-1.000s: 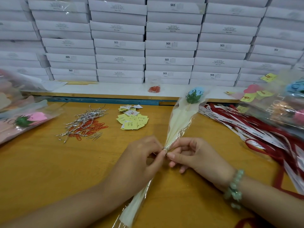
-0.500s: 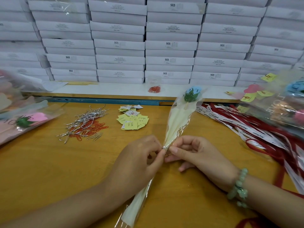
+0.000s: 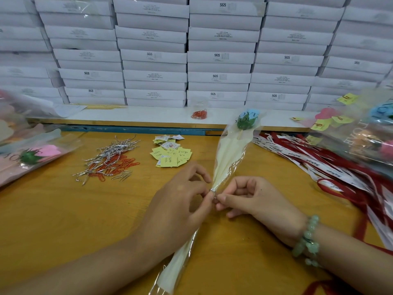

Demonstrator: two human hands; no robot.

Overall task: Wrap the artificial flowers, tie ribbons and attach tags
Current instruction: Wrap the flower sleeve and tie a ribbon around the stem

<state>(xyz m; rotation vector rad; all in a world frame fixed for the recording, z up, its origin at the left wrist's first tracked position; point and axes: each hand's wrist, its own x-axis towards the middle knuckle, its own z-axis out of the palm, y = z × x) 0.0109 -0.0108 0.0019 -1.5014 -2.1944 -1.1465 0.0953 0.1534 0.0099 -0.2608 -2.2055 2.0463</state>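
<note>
Far left: finished flowers (image 3: 32, 155) in clear sleeves, piled on the desk (image 3: 53, 220) edge; a pink head with a green base shows.
Next over: loose heap of silver ties and orange paper clips (image 3: 110, 162) flat on the desk.
Just right of that: small stack of yellow tags (image 3: 172, 157), a few white ones on top.
Behind, on the white ledge: clear cup (image 3: 199, 112) with red clips in it. Back wall is stacked white boxes (image 3: 221, 58).
Centre: left hand (image 3: 182, 201), fingers curled, thumb and forefinger pinching the gathered neck of the wrapped flower (image 3: 227, 158).
The wrapped flower lies diagonally on the desk: blue head with green base up near the ledge, cream paper inside cellophane, tail end running down toward the near edge under the left forearm.
Twist tie (image 3: 213, 190), silver, is looped round the neck, between the two hands.
Right hand (image 3: 251, 199), fingers curled, thumb and forefinger clamped on the twist tie's free end, touching the left thumb tip. Green bead bracelet (image 3: 308, 241) on that wrist.
Right of it: red and white ribbons (image 3: 319, 167) spread across the desk.
Far right: more sleeved flowers (image 3: 365, 135), some with yellow tags, blurred.
</note>
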